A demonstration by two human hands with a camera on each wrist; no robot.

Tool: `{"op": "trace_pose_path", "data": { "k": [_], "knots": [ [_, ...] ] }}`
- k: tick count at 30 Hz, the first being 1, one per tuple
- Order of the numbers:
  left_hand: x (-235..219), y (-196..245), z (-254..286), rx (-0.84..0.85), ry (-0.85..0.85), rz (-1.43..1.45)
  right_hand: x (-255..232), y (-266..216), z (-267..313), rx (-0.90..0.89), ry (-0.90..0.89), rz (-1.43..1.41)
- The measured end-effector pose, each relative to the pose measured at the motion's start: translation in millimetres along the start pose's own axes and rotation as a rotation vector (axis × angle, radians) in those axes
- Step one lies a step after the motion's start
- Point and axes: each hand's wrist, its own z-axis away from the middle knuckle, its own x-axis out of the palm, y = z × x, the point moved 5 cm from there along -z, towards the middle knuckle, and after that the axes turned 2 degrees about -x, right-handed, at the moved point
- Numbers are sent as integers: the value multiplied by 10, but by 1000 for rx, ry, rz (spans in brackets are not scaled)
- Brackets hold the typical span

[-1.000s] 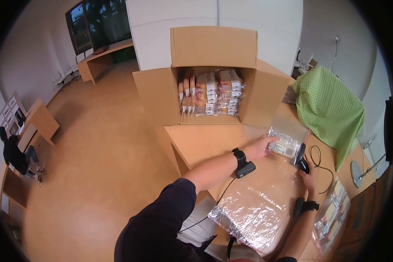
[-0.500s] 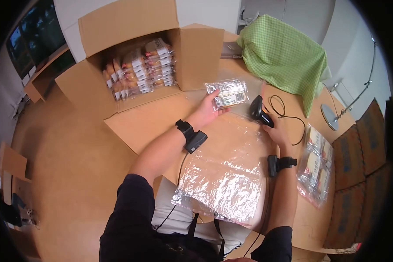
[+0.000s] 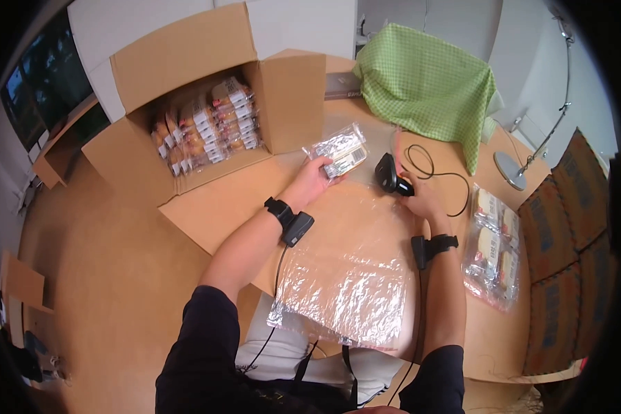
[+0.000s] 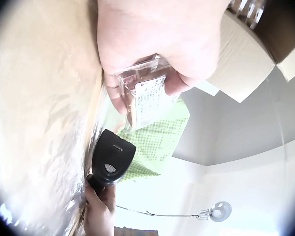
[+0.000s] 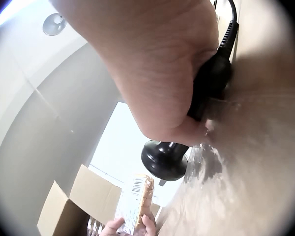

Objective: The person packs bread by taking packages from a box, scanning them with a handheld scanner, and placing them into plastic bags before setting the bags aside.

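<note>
My left hand [image 3: 310, 183] pinches a clear-wrapped pastry pack [image 3: 346, 156] above the table, its white barcode label facing up in the head view. The left wrist view shows the thumb on one side of the pack [image 4: 150, 98] and fingers on the other. My right hand [image 3: 424, 201] grips a black barcode scanner [image 3: 392, 176] by its handle. The scanner's head stands just right of the pack, with a gap between them. In the right wrist view, the barcode on the pack [image 5: 136, 196] shows beyond the scanner [image 5: 164, 160].
An open cardboard box [image 3: 293, 103] full of similar packs stands at back left. A large clear plastic bag [image 3: 345, 290] lies in front of me. Bagged packs [image 3: 490, 248] lie at right, near a green checked cloth [image 3: 428, 90], the scanner cable [image 3: 468, 200] and a lamp base [image 3: 509, 170].
The head view has swung, so the box now sits farther left. The pack has tilted in my left hand, and the scanner, earlier overlapping its right edge, now stands apart from it.
</note>
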Motion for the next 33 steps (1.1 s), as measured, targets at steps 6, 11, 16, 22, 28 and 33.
{"op": "trace_pose_path", "data": {
  "k": [6,11,16,22,28,33],
  "knots": [
    [-98,-49,-73,-25,-10,38,-243,-45,89,-19,28,-87],
    [-74,-40,-52,-39,6,-3,-593,-176,131,-176,224,-194],
    [-55,-44,-25,-40,-2,-2,-788,-597,338,-188,104,-215],
    [-31,-11,-43,46,-24,54,-764,-972,468,-122,-27,-324],
    [-64,-18,-64,63,-46,25,-422,-855,286,-72,-77,-322],
    [-93,-81,-132,27,-38,107,-374,-878,304,-30,-28,-367]
  ]
}}
